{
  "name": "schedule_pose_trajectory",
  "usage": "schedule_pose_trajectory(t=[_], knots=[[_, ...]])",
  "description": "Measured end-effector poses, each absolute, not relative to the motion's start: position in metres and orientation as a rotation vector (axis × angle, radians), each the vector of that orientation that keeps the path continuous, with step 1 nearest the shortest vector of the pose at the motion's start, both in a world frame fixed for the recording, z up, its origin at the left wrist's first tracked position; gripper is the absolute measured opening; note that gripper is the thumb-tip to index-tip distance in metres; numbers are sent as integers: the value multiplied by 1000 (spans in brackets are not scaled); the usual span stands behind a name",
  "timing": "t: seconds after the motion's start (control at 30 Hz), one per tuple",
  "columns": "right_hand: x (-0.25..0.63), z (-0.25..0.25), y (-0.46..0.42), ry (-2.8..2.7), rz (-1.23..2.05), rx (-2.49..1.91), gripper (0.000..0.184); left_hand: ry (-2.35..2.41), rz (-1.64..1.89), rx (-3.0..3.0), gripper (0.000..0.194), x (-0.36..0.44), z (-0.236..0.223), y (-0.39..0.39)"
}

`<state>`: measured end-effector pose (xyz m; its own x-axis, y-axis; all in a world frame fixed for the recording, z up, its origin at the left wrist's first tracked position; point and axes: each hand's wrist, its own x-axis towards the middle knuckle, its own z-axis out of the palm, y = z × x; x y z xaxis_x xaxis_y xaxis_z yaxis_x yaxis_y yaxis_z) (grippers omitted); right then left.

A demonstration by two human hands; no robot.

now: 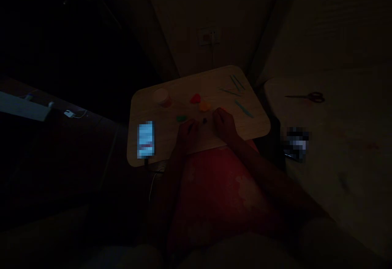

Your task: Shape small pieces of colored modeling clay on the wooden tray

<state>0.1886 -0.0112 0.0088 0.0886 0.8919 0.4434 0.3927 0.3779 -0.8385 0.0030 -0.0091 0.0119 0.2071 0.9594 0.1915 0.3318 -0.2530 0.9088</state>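
Observation:
The scene is very dark. My left hand [186, 132] rests at the table's near side with its fingers curled, and a dark spot shows at its fingertips. Across from it, my right hand [225, 122] is closed, its fingers bent inward; what it holds, if anything, is hidden. A small dark lump [205, 120] lies between the two hands. Just beyond are a yellow-orange lump [204, 106] and a red lump [195, 98], side by side. Left of them, near my left hand, lies a green lump [181, 118]. They look like modelling clay, but the dimness hides their texture.
On the small wooden table [165, 142] are a lit phone [145, 140], a round tub [161, 97] and several thin sticks [235, 83]. A flat teal tool [244, 108] lies at the right. Scissors [309, 97] lie on the pale surface beyond. A wall socket [208, 36] is behind.

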Motion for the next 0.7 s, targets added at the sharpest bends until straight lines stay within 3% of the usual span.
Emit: schedule_pose_trajectory(t=[0.13, 0.5, 0.7], knots=[[189, 9, -12, -1519, 609, -1184, 42, 1211, 1039, 1698, 47, 3, 11, -9], [189, 5, -10, -1514, 597, -1143, 13, 1214, 1037, 1722, 45, 1, 10, -9], [189, 5, -12, -1500, 632, -1203, 20, 1212, 1027, 1716, 43, 2, 12, -9]])
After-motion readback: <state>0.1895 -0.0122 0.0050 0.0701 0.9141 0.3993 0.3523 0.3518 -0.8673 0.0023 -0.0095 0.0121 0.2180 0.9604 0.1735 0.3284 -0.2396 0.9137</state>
